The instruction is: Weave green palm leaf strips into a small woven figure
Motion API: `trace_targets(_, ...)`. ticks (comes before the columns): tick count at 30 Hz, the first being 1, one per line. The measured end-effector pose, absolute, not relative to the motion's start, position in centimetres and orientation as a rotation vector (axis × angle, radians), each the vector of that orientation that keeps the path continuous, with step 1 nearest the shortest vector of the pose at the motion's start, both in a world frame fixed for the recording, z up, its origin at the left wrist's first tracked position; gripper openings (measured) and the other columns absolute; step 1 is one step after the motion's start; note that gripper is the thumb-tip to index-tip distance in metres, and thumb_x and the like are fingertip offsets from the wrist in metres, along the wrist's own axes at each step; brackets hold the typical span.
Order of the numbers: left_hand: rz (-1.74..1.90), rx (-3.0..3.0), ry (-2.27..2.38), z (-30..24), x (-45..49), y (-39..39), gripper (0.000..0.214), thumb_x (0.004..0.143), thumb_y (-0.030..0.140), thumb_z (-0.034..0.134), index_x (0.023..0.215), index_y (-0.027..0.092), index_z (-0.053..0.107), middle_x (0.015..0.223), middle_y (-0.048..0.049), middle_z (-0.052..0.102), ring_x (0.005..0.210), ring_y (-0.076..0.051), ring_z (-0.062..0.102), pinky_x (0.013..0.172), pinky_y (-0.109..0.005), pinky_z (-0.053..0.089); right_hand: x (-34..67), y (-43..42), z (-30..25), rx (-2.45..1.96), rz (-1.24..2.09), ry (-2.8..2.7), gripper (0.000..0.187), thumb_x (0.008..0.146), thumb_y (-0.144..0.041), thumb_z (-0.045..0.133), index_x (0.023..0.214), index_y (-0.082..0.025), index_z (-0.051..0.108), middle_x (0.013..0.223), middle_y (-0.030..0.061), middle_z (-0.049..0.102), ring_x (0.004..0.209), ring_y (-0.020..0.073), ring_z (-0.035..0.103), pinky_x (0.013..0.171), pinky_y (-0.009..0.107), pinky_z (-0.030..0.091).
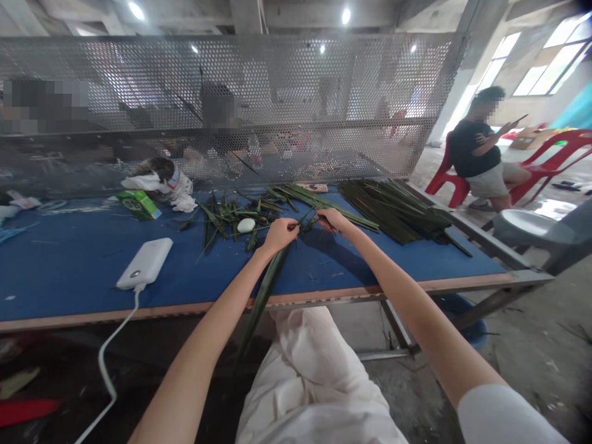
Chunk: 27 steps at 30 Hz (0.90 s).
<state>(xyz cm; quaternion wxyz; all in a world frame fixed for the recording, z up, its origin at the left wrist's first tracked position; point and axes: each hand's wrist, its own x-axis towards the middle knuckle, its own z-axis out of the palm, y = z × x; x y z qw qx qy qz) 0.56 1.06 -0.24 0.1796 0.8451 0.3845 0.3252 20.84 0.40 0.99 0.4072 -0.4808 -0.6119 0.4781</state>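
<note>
My left hand (280, 234) is closed on a long green palm-like leaf (268, 280), whose blade hangs down over the table's front edge. Close by on the right, my right hand (333, 220) pinches thin dark green strips of leaf at its fingertips; the exact shape in its grip is hard to make out. Narrow strands show in the small gap between the two hands. A white egg-shaped object (246, 226) lies left of my left hand among cut and knotted leaf pieces (219, 217). To the right of my hands rests a thick pile of long leaves (393, 209).
A white power bank (145, 264) with a cable lies on the blue tabletop (69, 271). Behind it are a green box (139, 205) and crumpled packaging (161, 180). A perforated metal screen (277, 92) closes the table's back. At right, a person (478, 148) sits on a red chair.
</note>
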Motion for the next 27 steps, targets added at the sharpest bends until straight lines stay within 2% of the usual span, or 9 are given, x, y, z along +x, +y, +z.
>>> trace_targets(19,0.916,2.396,1.111,-0.6,0.6,1.3,0.025,0.084,0.025,0.05,0.062,0.018,0.061,0.056,-0.0036,0.063,0.053,-0.017,0.059,0.059,-0.028,0.044,21.0,0.1,1.3,-1.225,1.261,-1.532,0.037,0.099,-0.021,0.031,0.064,-0.019,0.043,0.033,-0.0061,0.029,0.032,0.0098,0.024,0.037,0.023,0.024)
trace_targets(27,0.896,2.483,1.158,-0.3,0.6,1.1,0.022,0.082,0.026,0.051,0.064,0.019,0.064,0.054,-0.0044,0.061,0.059,-0.019,0.058,0.06,-0.027,0.041,22.1,0.2,1.8,-1.214,1.443,-1.566,0.038,0.1,-0.023,0.029,0.064,-0.019,0.039,0.035,-0.0069,0.028,0.032,0.0083,0.021,0.037,0.02,0.022)
